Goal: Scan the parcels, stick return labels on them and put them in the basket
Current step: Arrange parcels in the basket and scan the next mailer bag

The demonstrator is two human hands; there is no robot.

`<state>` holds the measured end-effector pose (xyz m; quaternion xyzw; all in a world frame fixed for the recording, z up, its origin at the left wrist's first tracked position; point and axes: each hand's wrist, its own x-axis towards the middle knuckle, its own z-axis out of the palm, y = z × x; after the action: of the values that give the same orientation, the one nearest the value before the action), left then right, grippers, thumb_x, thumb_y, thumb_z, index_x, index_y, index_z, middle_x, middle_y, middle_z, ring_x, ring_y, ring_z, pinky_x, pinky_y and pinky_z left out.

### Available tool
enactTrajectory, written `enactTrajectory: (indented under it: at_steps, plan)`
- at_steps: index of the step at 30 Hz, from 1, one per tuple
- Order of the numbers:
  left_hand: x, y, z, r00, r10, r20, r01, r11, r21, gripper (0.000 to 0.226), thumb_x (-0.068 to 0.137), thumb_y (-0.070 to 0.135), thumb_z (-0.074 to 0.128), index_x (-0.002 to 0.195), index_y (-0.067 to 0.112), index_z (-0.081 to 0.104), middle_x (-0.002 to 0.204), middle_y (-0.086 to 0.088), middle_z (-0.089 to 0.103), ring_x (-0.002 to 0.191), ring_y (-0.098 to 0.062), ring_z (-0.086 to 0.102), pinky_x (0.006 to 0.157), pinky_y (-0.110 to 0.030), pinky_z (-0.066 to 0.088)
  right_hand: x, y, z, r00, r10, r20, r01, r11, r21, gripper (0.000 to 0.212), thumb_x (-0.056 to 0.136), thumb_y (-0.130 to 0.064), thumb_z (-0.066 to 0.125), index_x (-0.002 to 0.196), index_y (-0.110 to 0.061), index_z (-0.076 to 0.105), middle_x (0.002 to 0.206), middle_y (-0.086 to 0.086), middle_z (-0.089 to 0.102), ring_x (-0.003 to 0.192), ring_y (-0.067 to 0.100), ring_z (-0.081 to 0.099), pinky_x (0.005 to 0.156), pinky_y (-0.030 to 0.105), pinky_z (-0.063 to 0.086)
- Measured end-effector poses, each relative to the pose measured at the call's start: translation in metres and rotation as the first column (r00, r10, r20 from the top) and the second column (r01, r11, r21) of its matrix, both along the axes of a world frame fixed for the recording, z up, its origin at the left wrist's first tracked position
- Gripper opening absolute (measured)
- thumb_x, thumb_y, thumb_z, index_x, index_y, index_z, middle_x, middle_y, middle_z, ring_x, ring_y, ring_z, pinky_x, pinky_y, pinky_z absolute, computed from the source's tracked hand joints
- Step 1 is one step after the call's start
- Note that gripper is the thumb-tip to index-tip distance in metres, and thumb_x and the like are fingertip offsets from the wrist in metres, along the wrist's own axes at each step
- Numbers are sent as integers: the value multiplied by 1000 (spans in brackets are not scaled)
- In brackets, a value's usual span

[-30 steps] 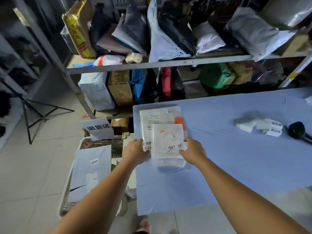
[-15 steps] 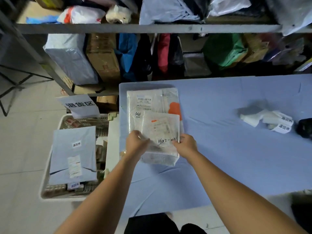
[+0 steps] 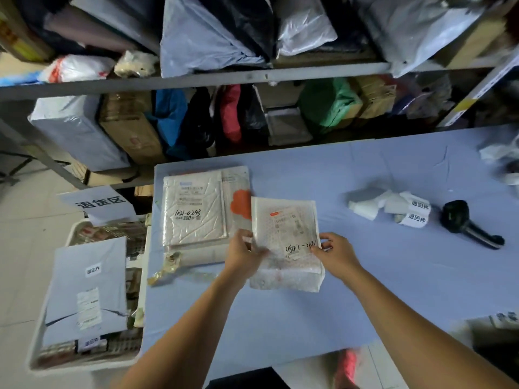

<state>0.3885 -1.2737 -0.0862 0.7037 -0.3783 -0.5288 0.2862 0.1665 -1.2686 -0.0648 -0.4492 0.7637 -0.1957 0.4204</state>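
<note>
**At the returns table, one parcel squared up for the scanner**

On the blue-covered table [image 3: 309, 327], a person holds a white bubble-wrap parcel [image 3: 286, 234] by both side edges, with its printed waybill and handwritten number facing up. The left hand [image 3: 243, 256] grips the parcel's left edge, thumb on top and fingers curled beneath. The right hand [image 3: 335, 255] pinches the right edge between thumb and fingertips. The parcel's near end appears to rest on the cloth; whether the far end is lifted cannot be told. At ten o'clock from it, just beside, lies a stack of parcels [image 3: 193, 209]. At three o'clock, well apart, sit a crumpled strip of return labels [image 3: 412, 213] and, beyond it, the black handheld scanner [image 3: 466, 223], neither being touched. At eight o'clock, off the table's left end and lower down, stands the white basket [image 3: 36, 352], with a labelled grey mailer [image 3: 87, 290] lying on top of its contents. No return label shows on the parcel in hand, so the work seems to be at its first step, presenting the parcel for scanning. The next move would likely call for the right hand to let go and reach to three o'clock for the scanner, the left holding the waybill flat so the barcode reads.
</note>
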Motion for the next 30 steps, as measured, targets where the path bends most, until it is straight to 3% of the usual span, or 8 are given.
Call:
enactTrajectory:
  at_steps: [6,9,14,17,20,22,24,30]
  plan:
    - [-134,33,-25,999,12,37,-14,999,39,36,73,10,75,92,22,47,69,1,52,52,-12,47,39,-22,38,-120,15,-20,995,44,-88,-43,999,11,32,86,-20,74,116,-11,69,93,3,65,84,21,62,74,31,49]
    - [-193,47,-30,993,73,92,-76,997,28,41,73,12,79,98,20,48,68,2,51,55,-14,48,49,-26,41,-175,19,-25,993,66,-102,-66,998,7,29,85,-22,75,112,-13,71,88,1,67,84,22,64,73,30,51]
    - [-253,55,-35,967,110,228,-114,994,5,46,71,7,80,108,12,53,64,0,52,59,-23,54,58,-33,45,-250,19,-26,966,206,-156,-203,979,30,33,86,-22,71,118,-14,68,107,4,72,103,22,66,82,27,50]
    - [-271,59,-37,949,120,291,-128,992,9,49,73,7,76,114,15,50,74,-5,55,78,-38,64,64,-39,51,-296,11,-16,969,29,-245,-53,994,-91,26,87,-17,61,112,-17,68,105,2,72,93,21,64,75,28,50]
    - [-280,63,-34,937,111,330,-128,991,29,58,74,10,77,124,14,49,76,-6,58,66,-29,60,60,-34,49,-341,1,-9,911,-113,-397,39,981,-190,37,84,-12,65,120,-13,60,122,10,59,113,31,53,89,40,46]
    - [-284,64,-31,937,137,322,-158,987,42,63,74,9,78,130,13,49,69,-1,56,55,-16,54,46,-25,44,-367,-5,-10,829,-51,-557,-14,993,-113,49,83,-12,68,129,-10,51,132,16,46,124,36,41,99,46,38]
    - [-288,65,-28,939,160,306,-182,982,44,64,74,7,79,132,12,51,72,1,57,56,-12,54,43,-19,40,-385,-13,-11,759,74,-646,-70,997,32,56,85,-16,68,135,-10,44,135,17,40,126,36,36,102,46,37]
    - [-287,69,-26,940,219,262,-236,971,34,31,73,7,78,94,20,59,82,-7,63,58,-18,55,49,-29,45,-406,-41,-19,646,276,-711,-180,961,209,47,88,-18,65,130,-11,44,126,15,48,123,31,37,87,42,45]
